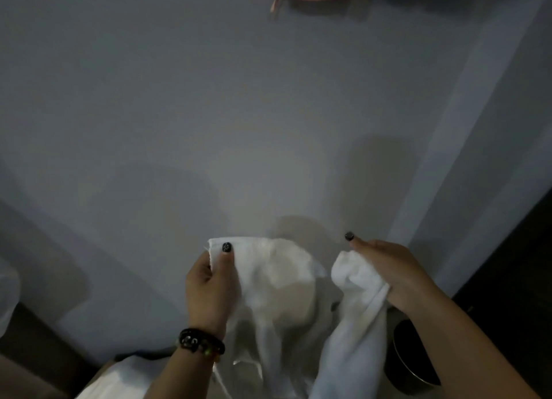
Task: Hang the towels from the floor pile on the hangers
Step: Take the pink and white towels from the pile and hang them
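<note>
Both hands hold the towel (280, 282) up near the wall: left hand (209, 288) pinches a corner, right hand (385, 267) grips a bunched edge, likely to spread it for hanging.

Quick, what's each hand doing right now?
Left hand: pinching a corner of the white towel.
Right hand: gripping the towel's bunched other end.
</note>
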`<state>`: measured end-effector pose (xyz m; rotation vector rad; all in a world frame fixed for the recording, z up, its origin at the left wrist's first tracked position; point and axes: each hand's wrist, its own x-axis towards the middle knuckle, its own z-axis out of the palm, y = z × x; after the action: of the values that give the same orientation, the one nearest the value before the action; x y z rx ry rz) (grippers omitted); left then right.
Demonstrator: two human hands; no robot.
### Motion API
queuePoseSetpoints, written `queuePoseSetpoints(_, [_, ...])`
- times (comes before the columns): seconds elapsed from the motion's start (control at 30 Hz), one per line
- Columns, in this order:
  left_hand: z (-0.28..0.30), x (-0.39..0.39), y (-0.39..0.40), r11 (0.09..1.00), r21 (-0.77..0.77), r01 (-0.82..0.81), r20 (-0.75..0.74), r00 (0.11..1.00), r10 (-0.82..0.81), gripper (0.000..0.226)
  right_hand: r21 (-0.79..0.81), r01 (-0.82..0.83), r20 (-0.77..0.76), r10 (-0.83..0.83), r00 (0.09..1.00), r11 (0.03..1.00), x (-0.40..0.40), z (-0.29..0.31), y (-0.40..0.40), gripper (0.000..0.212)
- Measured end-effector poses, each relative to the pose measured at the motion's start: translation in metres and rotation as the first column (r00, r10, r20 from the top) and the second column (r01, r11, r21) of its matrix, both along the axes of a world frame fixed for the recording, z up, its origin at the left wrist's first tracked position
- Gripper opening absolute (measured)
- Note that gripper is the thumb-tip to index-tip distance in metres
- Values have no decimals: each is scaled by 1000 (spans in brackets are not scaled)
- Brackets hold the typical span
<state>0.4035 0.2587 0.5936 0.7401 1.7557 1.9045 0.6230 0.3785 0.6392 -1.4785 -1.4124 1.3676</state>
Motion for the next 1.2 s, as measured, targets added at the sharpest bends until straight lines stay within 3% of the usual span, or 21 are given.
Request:
queuePoseSetpoints(0.13, [-2, 12, 5, 998, -55, 43, -28, 999, -44, 43, 20, -211, 212, 202, 956, 977, 14, -13, -4, 26])
queuePoseSetpoints(0.23, [-1, 18, 9, 992, -74, 99, -13, 995, -100, 46, 69, -112, 326, 84, 942, 991, 19, -33, 0, 23])
queuePoseSetpoints(0.3, [1, 23, 10, 989, -73, 131, -48, 990, -134, 46, 151, 82, 258, -120, 959, 985, 19, -41, 4, 28])
queuePoseSetpoints(0.4, [6, 32, 11, 978, -72, 196, -38, 979, -199, 48, 241, 260, -48, -256, 966, 935, 10, -39, -4, 32])
queuePoseSetpoints(0.47, [13, 39, 11, 964, -53, 261, -14, 965, -262, 50, 294, 247, -159, -207, 965, 923, -5, -27, -21, 27])
queuePoseSetpoints(0.53, [21, 48, 11, 951, -34, 307, -19, 951, -307, 52, 356, 134, -211, -60, 976, 925, -22, -16, -42, 24])
queuePoseSetpoints(0.63, [31, 55, 11, 926, 25, 376, -19, 927, -376, 51, 483, -119, -130, 205, 970, 867, -39, -5, -64, 21])
queuePoseSetpoints(0.7, [34, 53, 8, 904, 46, 424, -19, 906, -424, 51, 536, -214, -66, 293, 954, 817, -43, -1, -69, 19])
queuePoseSetpoints(0.83, [40, 46, 2, 884, 26, 466, -103, 881, -462, 64, 588, -202, -97, 315, 944, 784, -41, 6, -72, 18])
queuePoseSetpoints(1.0, [56, 42, -2, 904, 9, 428, -295, 864, -407, 57, 617, -182, -136, 331, 934, 765, -44, 8, -77, 15])
queuePoseSetpoints(1.07, [62, 39, -5, 891, 16, 453, -264, 862, -434, 56, 619, -198, -109, 332, 937, 760, -47, 9, -76, 14])
queuePoseSetpoints(1.2, [57, 32, -7, 870, 76, 487, -64, 873, -483, 65, 617, -275, -11, 357, 934, 738, -50, 13, -68, 16])
